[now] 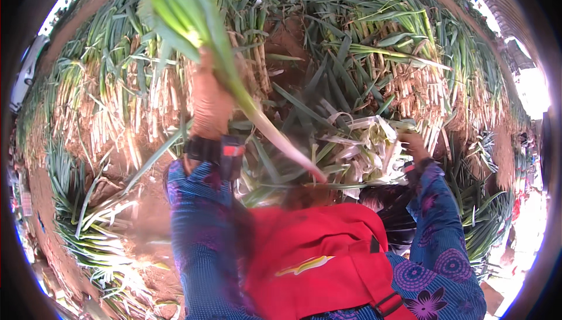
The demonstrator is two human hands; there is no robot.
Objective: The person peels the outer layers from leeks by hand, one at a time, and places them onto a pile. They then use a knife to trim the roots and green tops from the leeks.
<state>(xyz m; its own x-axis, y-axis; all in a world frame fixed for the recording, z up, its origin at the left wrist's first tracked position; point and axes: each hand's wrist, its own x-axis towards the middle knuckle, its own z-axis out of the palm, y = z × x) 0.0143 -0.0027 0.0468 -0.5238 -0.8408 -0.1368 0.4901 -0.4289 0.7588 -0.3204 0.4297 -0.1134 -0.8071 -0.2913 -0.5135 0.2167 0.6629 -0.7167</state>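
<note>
My left hand (pixel 212 100), blurred by motion, is raised at the left of centre and closed round a leek (pixel 266 122). The leek slants down to the right, its green leaves fanning out above the hand and its pale root end pointing toward my lap. On the right, my right hand (pixel 414 145) is beside a heap of pale, stripped leaves (pixel 374 147). Its fingers are too small and partly hidden to show whether they hold anything. Both wrists wear dark bands.
Rows of leeks (pixel 132 89) lie on the bare soil (pixel 155 220) at the far left, with more leeks (pixel 418 95) at the far right. Loose leeks (pixel 108 244) lie at near left. A red bag (pixel 316 232) covers my lap.
</note>
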